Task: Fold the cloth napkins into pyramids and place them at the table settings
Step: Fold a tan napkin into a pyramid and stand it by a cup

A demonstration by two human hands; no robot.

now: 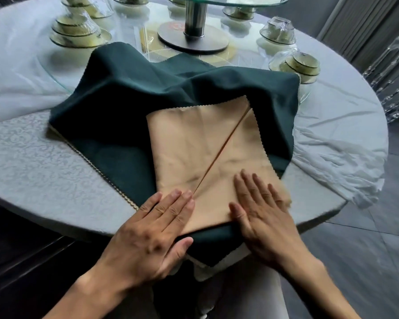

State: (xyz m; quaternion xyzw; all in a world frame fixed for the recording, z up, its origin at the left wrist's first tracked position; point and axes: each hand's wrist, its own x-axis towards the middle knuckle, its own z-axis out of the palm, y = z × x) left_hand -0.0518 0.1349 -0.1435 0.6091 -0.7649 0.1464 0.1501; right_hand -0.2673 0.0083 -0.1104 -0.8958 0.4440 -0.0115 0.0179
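Observation:
A tan napkin (194, 143) with zigzag edges lies folded into a diamond, its two flaps meeting along a centre seam. It rests on a pile of dark green cloths (124, 107) at the near edge of the round table (32, 171). My left hand (154, 229) presses flat on the left flap near the lower tip. My right hand (260, 208) presses flat on the right flap. Both have straight fingers.
Wrapped stacks of bowls and cups stand on the glass turntable: one set (78, 28) at far left, others (295, 63) at right. A metal post (195, 19) carries an upper glass tier. A clear chair (392, 72) stands to the right. Rumpled white tablecloth (332, 157) hangs off the right edge.

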